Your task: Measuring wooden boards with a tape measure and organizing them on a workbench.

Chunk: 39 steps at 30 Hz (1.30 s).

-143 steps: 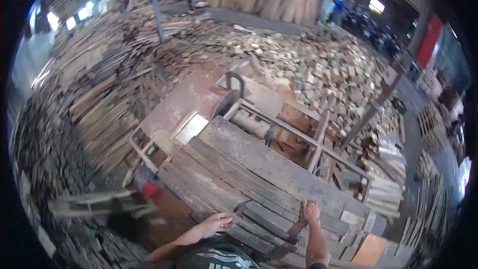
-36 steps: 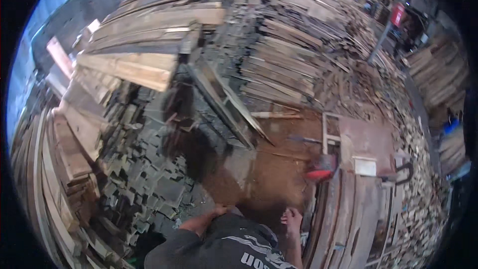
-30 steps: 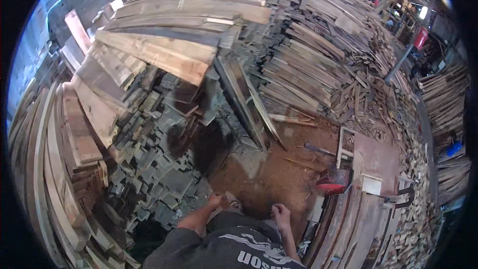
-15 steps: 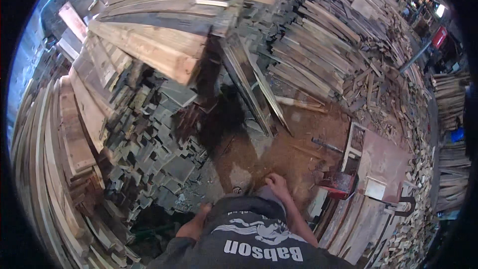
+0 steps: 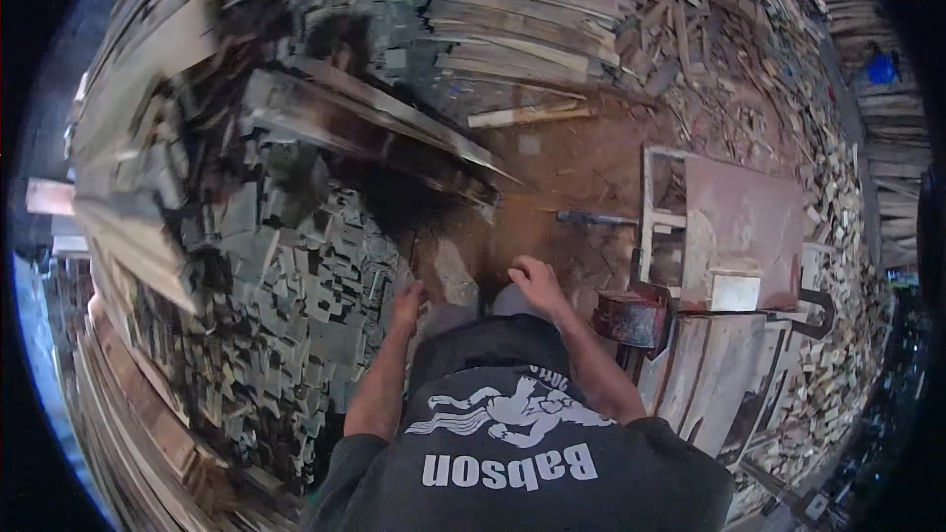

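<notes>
My right hand (image 5: 535,281) hovers by my right thigh, its fingers loosely bent and somewhat apart, with nothing seen in it. Beside my left thigh hangs my left hand (image 5: 410,300); blur hides how its fingers lie, and I make out no object there. Ahead and to the left, a pair of long boards (image 5: 394,128) slants down toward the sawdust-covered ground (image 5: 552,167). Right of my right hand stands a machine with a flat reddish-brown metal top (image 5: 744,217) and a dark red housing (image 5: 634,320).
Stacked wood offcuts (image 5: 335,286) fill the left side, with long planks (image 5: 138,433) at the far left. More boards (image 5: 532,15) lie ahead. A dark bar (image 5: 596,218) juts from the machine toward me. Small wood blocks (image 5: 838,197) are heaped beyond it.
My view has swung to the right, so the woodpiles shift left and the machine sits higher in view. Both arms now reach further forward; my left hand shows more fully.
</notes>
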Motion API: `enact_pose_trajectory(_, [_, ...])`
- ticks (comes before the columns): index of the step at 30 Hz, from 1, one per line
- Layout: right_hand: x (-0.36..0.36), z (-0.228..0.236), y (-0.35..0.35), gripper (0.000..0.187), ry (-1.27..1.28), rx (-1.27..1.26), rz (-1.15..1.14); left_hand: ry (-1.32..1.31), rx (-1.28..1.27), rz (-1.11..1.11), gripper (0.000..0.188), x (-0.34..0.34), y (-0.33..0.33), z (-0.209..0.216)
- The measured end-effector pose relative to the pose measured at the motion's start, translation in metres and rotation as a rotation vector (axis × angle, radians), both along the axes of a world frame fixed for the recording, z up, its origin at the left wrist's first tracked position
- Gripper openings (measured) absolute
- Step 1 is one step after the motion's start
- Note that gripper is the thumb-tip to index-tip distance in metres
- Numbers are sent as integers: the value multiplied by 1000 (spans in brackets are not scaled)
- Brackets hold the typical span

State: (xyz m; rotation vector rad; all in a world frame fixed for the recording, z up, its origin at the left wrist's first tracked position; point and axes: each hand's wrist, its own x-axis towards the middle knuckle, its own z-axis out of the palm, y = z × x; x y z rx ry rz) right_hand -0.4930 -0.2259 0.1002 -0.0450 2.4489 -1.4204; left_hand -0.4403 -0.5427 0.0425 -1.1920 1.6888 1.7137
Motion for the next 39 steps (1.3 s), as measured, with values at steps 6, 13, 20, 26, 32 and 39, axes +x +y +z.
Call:
enact_pose_trajectory(6, [-20,-14,8,28,-128,-84,-185,-26,-56,-100,40,-52,9,-2])
enact_pose_trajectory(13, [-27,-45,15,22,-119,-231,-392,56,-303,-226,33,-109,-36,-33])
enact_pose_trajectory(20, [-87,-84,12,22,-207,-83,-434,764,-1021,-149,57,-249,-83,58])
enact_pose_trajectory(26, [-214,-14,-41,19,26,-101,-200,754,-1404,-72,86,-320,-140,178])
enact_pose_trajectory(32, [-231,47,-74,20,119,-238,-144,712,-1751,-23,99,-362,-172,222])
enact_pose_trajectory(39, [-181,36,-63,24,-79,-189,-7,717,-1714,-117,80,-345,-156,223])
